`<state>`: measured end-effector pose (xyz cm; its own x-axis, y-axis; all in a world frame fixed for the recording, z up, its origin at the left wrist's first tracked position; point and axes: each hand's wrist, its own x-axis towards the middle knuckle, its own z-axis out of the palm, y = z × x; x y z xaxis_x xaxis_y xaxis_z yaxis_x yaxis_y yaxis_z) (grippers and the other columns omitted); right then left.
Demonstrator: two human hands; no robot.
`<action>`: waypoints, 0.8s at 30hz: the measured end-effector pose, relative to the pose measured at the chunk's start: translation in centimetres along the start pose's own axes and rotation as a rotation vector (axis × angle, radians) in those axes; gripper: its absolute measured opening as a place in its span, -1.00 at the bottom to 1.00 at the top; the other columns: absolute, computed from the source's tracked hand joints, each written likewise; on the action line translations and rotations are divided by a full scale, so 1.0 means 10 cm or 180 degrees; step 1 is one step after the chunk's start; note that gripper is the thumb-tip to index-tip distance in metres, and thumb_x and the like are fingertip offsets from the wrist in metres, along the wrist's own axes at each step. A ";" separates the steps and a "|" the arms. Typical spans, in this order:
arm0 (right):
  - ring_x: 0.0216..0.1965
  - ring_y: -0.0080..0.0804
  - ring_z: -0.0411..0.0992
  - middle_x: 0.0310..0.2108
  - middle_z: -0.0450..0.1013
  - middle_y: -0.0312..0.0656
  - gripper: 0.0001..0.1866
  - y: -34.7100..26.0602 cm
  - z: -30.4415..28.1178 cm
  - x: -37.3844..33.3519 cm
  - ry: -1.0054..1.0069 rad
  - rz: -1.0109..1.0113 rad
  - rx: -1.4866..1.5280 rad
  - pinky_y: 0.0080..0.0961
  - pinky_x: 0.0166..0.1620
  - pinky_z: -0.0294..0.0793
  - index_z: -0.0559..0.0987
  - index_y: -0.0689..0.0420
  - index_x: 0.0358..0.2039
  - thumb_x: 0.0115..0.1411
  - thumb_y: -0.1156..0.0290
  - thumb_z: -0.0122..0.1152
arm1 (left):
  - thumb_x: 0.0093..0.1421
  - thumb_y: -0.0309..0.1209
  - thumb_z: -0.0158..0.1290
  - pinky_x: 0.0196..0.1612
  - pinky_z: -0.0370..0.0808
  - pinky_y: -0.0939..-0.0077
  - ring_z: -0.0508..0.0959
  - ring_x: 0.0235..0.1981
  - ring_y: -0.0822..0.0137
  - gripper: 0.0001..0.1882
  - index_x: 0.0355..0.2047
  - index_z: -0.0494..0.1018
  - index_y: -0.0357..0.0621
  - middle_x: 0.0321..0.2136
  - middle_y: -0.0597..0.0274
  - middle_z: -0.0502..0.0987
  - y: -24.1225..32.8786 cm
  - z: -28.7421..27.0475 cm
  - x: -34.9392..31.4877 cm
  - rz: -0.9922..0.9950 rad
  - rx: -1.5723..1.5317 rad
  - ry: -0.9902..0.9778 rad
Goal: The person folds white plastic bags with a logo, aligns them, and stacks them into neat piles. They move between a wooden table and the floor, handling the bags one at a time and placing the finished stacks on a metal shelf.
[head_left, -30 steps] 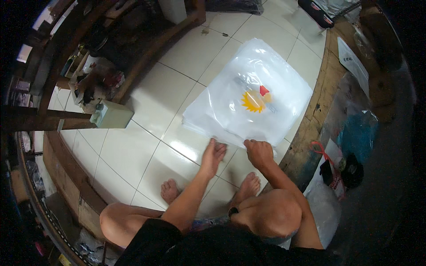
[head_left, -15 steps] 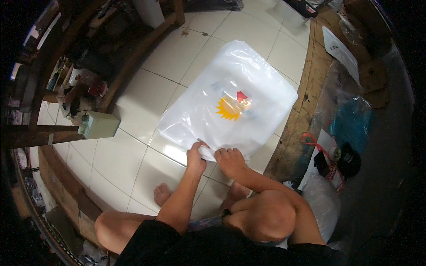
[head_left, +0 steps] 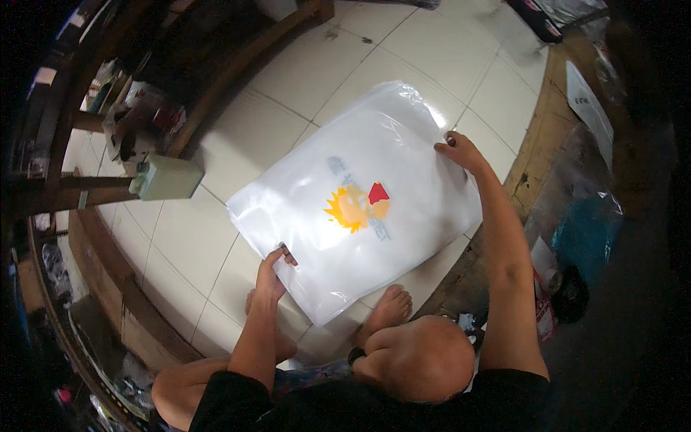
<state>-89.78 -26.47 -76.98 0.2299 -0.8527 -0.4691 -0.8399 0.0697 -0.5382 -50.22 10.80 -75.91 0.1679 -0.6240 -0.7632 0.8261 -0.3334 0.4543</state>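
Note:
A flat, glossy white plastic bag lies across the floor between my feet and the far tiles, perhaps in several layers. It bears a yellow, peach and red print, with faint blue lettering showing through. My left hand grips the bag's near-left edge, fingertips curled at the plastic. At the right edge, my right hand pinches the plastic between thumb and fingers, with that arm stretched well forward. The bag's near corner points toward my feet and looks smooth.
A pale green jerrycan stands at the left beside a wooden beam. Cardboard lies along the right, with a white packet and a blue plastic wrap on that side. My bare foot rests close to the bag.
The bunched near end of the bag is now spread flat, and the bag has shifted nearer. My right hand has moved up to the right edge; my left has moved left along the near side.

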 end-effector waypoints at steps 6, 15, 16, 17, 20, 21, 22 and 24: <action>0.03 -0.09 0.40 0.01 0.42 0.10 -0.40 -0.22 0.40 0.19 -0.0299 -0.0584 -0.0102 -0.25 0.08 0.37 0.36 0.26 0.15 0.18 0.17 0.21 | 0.21 -0.41 0.02 -0.24 0.47 0.46 0.45 -0.44 0.36 -0.92 -0.35 0.38 -0.11 -0.55 0.32 0.39 -0.07 -0.23 -0.05 -0.0015 0.0219 0.0437; 0.17 0.06 0.30 0.12 0.31 0.15 -0.33 -0.27 0.35 -0.51 0.1158 -0.0204 0.0822 -0.21 0.22 0.26 0.27 0.37 0.20 0.21 0.21 0.21 | 0.21 -0.34 0.07 -0.02 0.42 0.30 0.46 -0.18 0.20 -0.70 -0.14 0.41 -0.29 -0.21 0.06 0.45 -0.06 -0.23 -0.13 0.0192 0.0174 0.0626; 0.17 0.05 0.30 0.12 0.31 0.15 -0.33 -0.19 0.37 -0.73 0.1597 -0.0233 0.0953 -0.22 0.23 0.26 0.27 0.38 0.20 0.20 0.23 0.22 | 0.21 -0.32 0.08 0.03 0.39 0.28 0.45 -0.12 0.17 -0.64 -0.07 0.41 -0.33 -0.14 0.01 0.44 -0.05 -0.22 -0.17 0.0317 0.0112 0.0835; 0.18 0.04 0.29 0.13 0.31 0.17 -0.34 -0.12 0.44 -0.99 0.1992 -0.0024 0.1030 -0.22 0.23 0.25 0.29 0.38 0.19 0.20 0.25 0.23 | 0.21 -0.30 0.08 0.06 0.37 0.26 0.42 -0.07 0.15 -0.58 -0.02 0.37 -0.36 -0.08 -0.02 0.41 -0.01 -0.32 -0.19 0.0507 0.0761 0.1339; 0.13 -0.06 0.34 0.06 0.37 0.15 -0.38 0.33 0.85 -1.87 0.2486 0.0741 0.1314 -0.24 0.16 0.31 0.32 0.43 0.14 0.19 0.29 0.23 | 0.22 -0.25 0.10 0.13 0.30 0.24 0.36 0.06 0.11 -0.42 0.11 0.28 -0.45 0.03 -0.09 0.34 0.28 -0.62 -0.10 0.1657 0.2646 0.2433; 0.01 -0.14 0.41 -0.02 0.43 0.06 -0.38 0.58 1.02 -2.10 0.2014 0.0840 0.2046 -0.29 0.06 0.40 0.31 0.42 0.15 0.20 0.28 0.21 | 0.22 -0.23 0.10 0.13 0.29 0.25 0.35 0.08 0.12 -0.39 0.13 0.26 -0.48 0.04 -0.10 0.33 0.44 -0.50 0.07 0.2460 0.3234 0.2485; -0.14 -0.26 0.39 -0.17 0.41 -0.07 -0.55 0.64 1.18 -2.29 0.1669 0.1520 0.2625 -0.32 -0.11 0.40 0.38 0.34 -0.03 0.21 0.28 0.22 | 0.23 -0.23 0.09 0.15 0.29 0.23 0.34 0.10 0.10 -0.38 0.13 0.25 -0.48 0.06 -0.11 0.32 0.66 0.06 0.20 0.2715 0.3394 0.1873; -0.26 -0.38 0.39 -0.29 0.39 -0.20 -0.68 0.48 1.38 -2.38 0.1103 0.2059 0.3353 -0.36 -0.27 0.42 0.44 0.25 -0.16 0.23 0.26 0.21 | 0.22 -0.22 0.11 0.21 0.25 0.25 0.31 0.15 0.04 -0.44 0.07 0.32 -0.43 0.07 -0.12 0.32 1.03 0.79 0.67 0.3444 0.3726 0.1127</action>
<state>-92.45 1.32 -78.05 -0.3448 -0.5887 -0.7311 0.0787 0.7580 -0.6475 -44.85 -2.42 -72.67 0.6090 -0.7809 0.1385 -0.5602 -0.3000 0.7721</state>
